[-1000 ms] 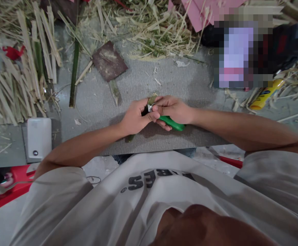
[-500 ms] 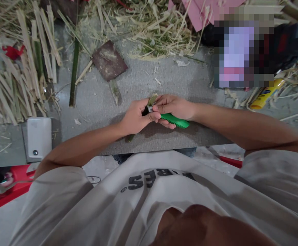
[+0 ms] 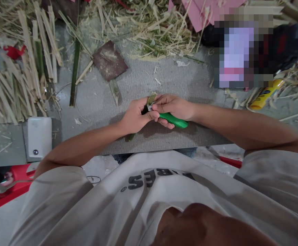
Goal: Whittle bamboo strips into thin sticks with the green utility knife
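Both of my hands meet over the front part of the table. My left hand (image 3: 137,115) is closed around a green-brown bamboo strip (image 3: 152,98); its lower end (image 3: 130,137) pokes out below the palm. My right hand (image 3: 176,107) grips a green-handled utility knife (image 3: 176,121), its fingertips pressed near the strip. Left fingertips show beneath the ridged handle. A small whitish-silver piece (image 3: 150,107) sits between the hands, too small to tell whether it is blade or wrapping. Most of the blade is hidden by fingers.
Bamboo sticks (image 3: 7,90) lie in a heap at left, above a white power bank (image 3: 39,138). A brown square sheet (image 3: 109,60), shavings (image 3: 159,30) and pink paper (image 3: 210,10) lie beyond my hands. At right is a yellow tube (image 3: 267,94); a blurred-out patch covers the area behind it.
The green handle and the fingers under it have shifted very slightly left. Both hands keep their hold; otherwise the scene stays the same.
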### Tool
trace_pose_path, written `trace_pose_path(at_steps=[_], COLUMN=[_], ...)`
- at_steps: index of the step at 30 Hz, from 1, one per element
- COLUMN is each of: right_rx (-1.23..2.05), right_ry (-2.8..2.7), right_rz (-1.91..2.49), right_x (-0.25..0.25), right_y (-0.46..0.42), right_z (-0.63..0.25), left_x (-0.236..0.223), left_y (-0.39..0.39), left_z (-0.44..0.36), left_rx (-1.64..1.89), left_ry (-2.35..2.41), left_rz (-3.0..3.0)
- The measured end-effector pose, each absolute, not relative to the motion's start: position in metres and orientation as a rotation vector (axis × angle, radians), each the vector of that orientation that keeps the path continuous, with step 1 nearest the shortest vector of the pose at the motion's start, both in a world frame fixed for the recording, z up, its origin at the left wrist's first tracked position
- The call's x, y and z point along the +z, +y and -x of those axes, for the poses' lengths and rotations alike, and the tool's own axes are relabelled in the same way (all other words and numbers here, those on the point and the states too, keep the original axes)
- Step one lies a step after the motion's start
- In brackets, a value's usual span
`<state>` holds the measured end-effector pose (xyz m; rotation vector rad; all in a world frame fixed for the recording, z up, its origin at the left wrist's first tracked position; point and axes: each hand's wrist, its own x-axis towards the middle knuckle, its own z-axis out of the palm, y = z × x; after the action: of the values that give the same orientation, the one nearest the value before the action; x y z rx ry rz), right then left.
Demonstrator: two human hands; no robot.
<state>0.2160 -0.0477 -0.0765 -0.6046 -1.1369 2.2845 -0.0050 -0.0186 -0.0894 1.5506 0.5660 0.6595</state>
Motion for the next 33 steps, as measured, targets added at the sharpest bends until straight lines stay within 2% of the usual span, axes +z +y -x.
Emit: trace_pose_path(at_steps=[7, 12, 17, 26, 33], right_rx=[2.0, 2.015, 1.845, 2.246, 1.969], right_ry=[-1.117, -1.2, -1.172, -1.214, -1.16], right_rz=[0.742, 0.73, 0.79, 0.667, 0.736], right_x=[-0.075, -0.078, -0.083, -0.075, -0.077], right_y=[-0.062, -0.061, -0.064, -0.048, -0.06], right_z=[-0.205, -0.205, -0.203, -0.217, -0.207], left_x=[-0.093, -0.089, -0.087, -0.093, -0.089], left_y=[-0.019, -0.021, -0.021, -0.018, -0.02], left_z=[0.004, 0.003, 0.002, 0.007, 0.005], left_rx=[0.693, 0.747, 0.715, 0.687, 0.729], left_ry=[0.582, 0.598, 0.625, 0.529, 0.608], left_rz=[-1.523, -1.583, -1.522, -1.652, -1.678])
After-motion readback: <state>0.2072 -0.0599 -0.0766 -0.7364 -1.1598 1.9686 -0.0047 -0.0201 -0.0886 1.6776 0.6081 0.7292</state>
